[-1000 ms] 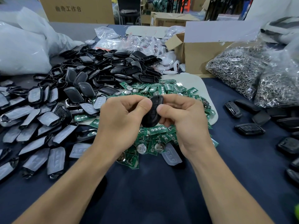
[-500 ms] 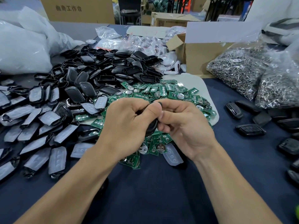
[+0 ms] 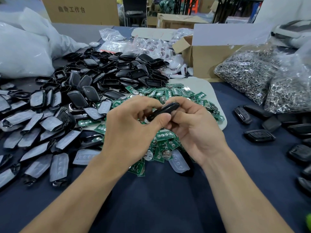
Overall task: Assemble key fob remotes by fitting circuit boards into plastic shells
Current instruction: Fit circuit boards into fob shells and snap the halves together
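Both hands meet above the middle of the worktop (image 3: 159,204) and share one black key fob shell (image 3: 165,109), which is held in the air edge-on and tilted, its right end higher. The left hand (image 3: 131,133) has its fingers curled over the top of the shell and its thumb pressed against the near edge. The right hand (image 3: 197,130), palm turned partly upward, curls its fingers round the far right end and pinches it from that side. Whether a board sits inside the shell cannot be told. Directly beneath the hands lies a heap of green circuit boards (image 3: 175,93), spread partly over a white mat (image 3: 204,86). To the left are a pile of empty black shells (image 3: 121,71) and rows of grey button pads (image 3: 50,123). On the right, closed fobs (image 3: 259,136) lie near clear bags of metal rings (image 3: 249,73), with a cardboard box (image 3: 210,61) behind.
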`<state>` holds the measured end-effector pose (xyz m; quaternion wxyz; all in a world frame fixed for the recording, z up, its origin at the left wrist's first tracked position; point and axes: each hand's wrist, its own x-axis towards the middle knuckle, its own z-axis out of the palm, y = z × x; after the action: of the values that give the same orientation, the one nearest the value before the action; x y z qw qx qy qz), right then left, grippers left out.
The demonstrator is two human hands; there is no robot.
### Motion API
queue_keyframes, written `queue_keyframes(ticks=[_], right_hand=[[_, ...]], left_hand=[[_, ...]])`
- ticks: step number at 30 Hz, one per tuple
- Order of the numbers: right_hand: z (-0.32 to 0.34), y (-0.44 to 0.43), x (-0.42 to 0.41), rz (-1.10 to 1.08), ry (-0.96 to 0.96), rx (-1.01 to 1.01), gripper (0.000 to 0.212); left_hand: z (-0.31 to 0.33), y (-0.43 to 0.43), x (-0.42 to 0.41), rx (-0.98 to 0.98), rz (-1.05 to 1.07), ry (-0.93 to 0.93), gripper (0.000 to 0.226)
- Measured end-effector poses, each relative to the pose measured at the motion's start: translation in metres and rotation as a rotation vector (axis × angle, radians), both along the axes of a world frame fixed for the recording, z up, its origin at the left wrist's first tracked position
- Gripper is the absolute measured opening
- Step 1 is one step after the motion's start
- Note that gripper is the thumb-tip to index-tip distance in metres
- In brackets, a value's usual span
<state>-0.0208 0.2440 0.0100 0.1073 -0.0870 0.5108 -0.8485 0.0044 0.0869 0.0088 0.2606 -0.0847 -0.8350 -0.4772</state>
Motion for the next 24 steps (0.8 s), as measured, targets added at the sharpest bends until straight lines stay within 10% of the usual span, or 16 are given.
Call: queue_keyframes(ticks=[14,20,24], right_hand=[[0.003,0.006,0.002,0.067,0.127,0.011,0.014],[0.0,-0.006,0.003,-0.072,0.192,0.166,0.024],[-0.003,-0.022,0.007,-0.024,0.298,0.269,0.022]], left_hand=[[0.003,0.0,0.0,0.059,-0.063,0.131,0.033],[0.003,0.0,-0.004,0.178,-0.131,-0.195,0.056],[0.006,0.002,0.003,-0.148,-0.117,-0.117,0.034]])
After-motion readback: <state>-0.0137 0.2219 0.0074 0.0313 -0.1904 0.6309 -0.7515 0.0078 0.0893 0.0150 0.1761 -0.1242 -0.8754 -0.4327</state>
